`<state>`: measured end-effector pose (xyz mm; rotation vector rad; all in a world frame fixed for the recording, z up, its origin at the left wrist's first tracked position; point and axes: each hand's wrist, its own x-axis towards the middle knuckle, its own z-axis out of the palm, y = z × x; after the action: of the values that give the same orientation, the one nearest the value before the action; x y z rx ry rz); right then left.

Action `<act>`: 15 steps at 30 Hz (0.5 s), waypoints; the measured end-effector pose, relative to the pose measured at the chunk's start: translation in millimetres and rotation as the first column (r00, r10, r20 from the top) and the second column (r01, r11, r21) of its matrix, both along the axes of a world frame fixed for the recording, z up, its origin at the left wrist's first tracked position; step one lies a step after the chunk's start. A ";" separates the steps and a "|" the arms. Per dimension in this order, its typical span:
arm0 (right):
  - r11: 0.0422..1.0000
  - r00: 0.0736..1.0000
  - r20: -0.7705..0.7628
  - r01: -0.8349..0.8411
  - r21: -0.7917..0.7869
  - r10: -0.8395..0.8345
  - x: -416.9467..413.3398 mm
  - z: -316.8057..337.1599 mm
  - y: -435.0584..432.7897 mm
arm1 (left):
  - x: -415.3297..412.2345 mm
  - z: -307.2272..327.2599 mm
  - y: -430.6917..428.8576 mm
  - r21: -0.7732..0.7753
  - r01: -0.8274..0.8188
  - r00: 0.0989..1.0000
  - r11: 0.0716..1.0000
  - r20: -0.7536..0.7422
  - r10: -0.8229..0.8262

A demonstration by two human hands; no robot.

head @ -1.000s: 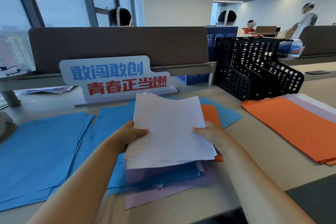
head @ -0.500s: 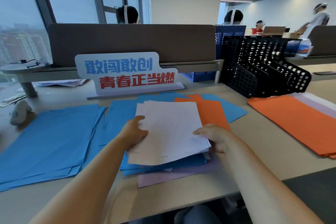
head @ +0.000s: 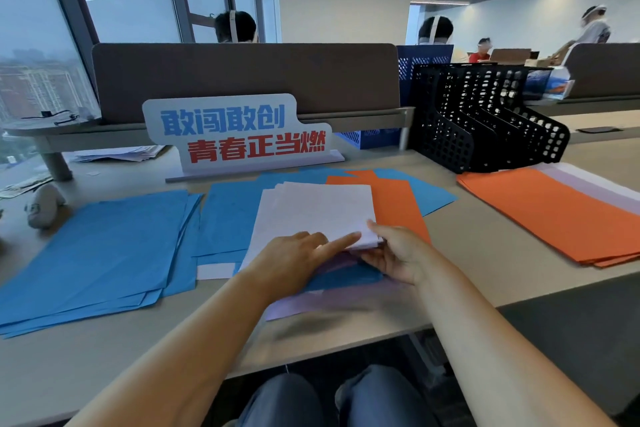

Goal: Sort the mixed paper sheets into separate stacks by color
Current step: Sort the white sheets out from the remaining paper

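A sheaf of white sheets (head: 311,211) lies on the mixed pile in front of me. My right hand (head: 394,253) pinches its near right corner, thumb on top and fingers underneath. My left hand (head: 294,256) rests on the sheaf, its index finger stretched toward that corner. Under the sheaf I see blue paper (head: 346,279), lilac paper (head: 329,302) and an orange sheet (head: 394,204). A blue stack (head: 97,246) spreads at the left. An orange stack (head: 547,211) lies at the right over lilac and white sheets (head: 595,184).
A white sign with blue and red characters (head: 239,135) stands behind the pile, before a brown divider (head: 242,80). A black file rack (head: 485,114) sits at the back right. A small grey toy (head: 43,204) rests at the far left. People sit beyond the divider.
The white sheaf has come down from a raised hold onto the pile. My left hand slid from its left edge across to the near right corner, beside my right hand.
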<state>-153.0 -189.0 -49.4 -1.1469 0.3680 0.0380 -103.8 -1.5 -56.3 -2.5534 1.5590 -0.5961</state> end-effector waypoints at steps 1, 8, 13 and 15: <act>1.000 1.000 0.022 0.008 -0.029 -0.008 -1.5 -0.7 -1.5 | 3.2 -2.9 2.2 -0.017 0.024 1.000 1.000 0.003 -0.024; 0.636 0.961 0.255 0.132 -0.761 0.105 -15.6 -21.4 -15.9 | 0.3 -8.0 0.6 -0.049 -0.090 0.987 0.995 -0.136 0.082; 0.396 0.918 0.060 -0.109 -0.912 0.391 -24.0 -26.7 -26.6 | -7.7 -1.5 0.6 -0.027 -0.163 0.969 0.986 -0.190 0.155; 0.379 0.913 0.054 -0.114 -0.918 0.404 -23.9 -27.6 -27.0 | -7.2 -2.5 0.8 -0.049 -0.174 0.969 0.983 -0.185 0.163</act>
<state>-177.0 -216.0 -76.9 -2.2985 -0.1153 -0.0530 -111.1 -0.8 -58.8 -2.8223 1.3708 -0.4134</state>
